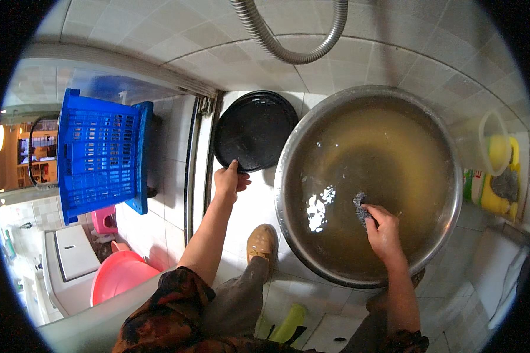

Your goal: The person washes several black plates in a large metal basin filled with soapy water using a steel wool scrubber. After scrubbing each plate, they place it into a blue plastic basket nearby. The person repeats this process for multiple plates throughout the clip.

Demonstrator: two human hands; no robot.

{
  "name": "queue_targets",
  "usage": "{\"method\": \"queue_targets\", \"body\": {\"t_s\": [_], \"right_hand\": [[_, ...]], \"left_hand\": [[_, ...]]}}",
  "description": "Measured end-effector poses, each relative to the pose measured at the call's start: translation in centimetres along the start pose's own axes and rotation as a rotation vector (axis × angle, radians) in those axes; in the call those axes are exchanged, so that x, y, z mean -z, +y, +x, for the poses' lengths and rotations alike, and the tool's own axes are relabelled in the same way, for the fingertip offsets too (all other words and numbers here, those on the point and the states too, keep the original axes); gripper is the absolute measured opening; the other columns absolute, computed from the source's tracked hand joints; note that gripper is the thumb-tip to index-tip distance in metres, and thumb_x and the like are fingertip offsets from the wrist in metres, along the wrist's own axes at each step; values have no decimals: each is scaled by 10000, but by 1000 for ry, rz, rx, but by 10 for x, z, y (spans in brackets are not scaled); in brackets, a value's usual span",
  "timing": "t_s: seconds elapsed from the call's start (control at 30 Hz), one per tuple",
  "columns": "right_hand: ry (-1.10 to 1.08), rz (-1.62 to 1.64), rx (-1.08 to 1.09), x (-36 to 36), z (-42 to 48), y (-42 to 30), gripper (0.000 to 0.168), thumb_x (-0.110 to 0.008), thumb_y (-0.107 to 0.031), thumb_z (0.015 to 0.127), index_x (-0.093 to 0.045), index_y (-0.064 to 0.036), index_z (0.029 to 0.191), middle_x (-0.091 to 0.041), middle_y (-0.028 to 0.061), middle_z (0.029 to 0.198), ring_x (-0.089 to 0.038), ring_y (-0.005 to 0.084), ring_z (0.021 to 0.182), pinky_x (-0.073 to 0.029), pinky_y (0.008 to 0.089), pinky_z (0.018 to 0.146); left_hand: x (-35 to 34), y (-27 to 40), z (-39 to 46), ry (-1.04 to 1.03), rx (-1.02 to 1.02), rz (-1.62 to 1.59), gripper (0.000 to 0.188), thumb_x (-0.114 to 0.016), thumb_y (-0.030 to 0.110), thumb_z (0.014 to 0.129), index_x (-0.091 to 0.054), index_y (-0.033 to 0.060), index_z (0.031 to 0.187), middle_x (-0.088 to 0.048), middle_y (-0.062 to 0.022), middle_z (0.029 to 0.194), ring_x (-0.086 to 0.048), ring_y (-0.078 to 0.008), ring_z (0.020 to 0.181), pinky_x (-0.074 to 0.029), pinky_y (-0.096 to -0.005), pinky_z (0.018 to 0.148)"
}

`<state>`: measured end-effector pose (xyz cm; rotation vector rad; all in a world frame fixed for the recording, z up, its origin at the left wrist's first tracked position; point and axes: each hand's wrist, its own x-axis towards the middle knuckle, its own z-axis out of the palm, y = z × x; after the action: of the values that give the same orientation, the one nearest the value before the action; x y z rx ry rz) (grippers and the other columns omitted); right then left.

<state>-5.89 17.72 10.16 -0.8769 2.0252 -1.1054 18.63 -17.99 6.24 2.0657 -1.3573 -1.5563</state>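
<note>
My left hand (231,182) grips the near rim of a round black pan or tray (256,131), its thumb over the edge. The pan is low beside the tiled wall; whether it rests on the floor I cannot tell. In my right hand (383,229) is a grey metal scouring pad (361,211), pinched between thumb and fingers. That hand is over a large round stainless steel basin (451,220) holding cloudy brownish water (406,145). Light glints off the water's surface left of the pad.
A blue plastic basket (99,150) stands on a blue stool (142,159) beyond the door track (193,163). A flexible metal hose (291,55) hangs above. Yellow bottles (497,189) and a clear plastic container (494,132) stand right. A pink basin (121,276) sits lower left.
</note>
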Motion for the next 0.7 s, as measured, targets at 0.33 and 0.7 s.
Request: {"method": "queue_targets", "body": {"t_s": [0.33, 0.7], "right_hand": [[-7, -38, 44, -7, 5, -8, 288, -560, 6, 850, -656, 47, 1119, -675, 229, 1099, -657, 386, 1020, -511, 417, 911], [147, -509, 40, 0, -6, 24, 274, -568, 10, 865, -666, 47, 1118, -647, 235, 1119, -614, 409, 1029, -507, 456, 911]], "left_hand": [[-25, -26, 20, 109, -95, 266, 581, -481, 427, 1015, -588, -59, 716, -627, -168, 571, -605, -234, 397, -429, -333, 328], [-59, 31, -101, -96, -703, 181, 405, -555, 411, 977, -538, 32, 835, -546, -107, 723, -547, -195, 575, -457, -312, 497]]}}
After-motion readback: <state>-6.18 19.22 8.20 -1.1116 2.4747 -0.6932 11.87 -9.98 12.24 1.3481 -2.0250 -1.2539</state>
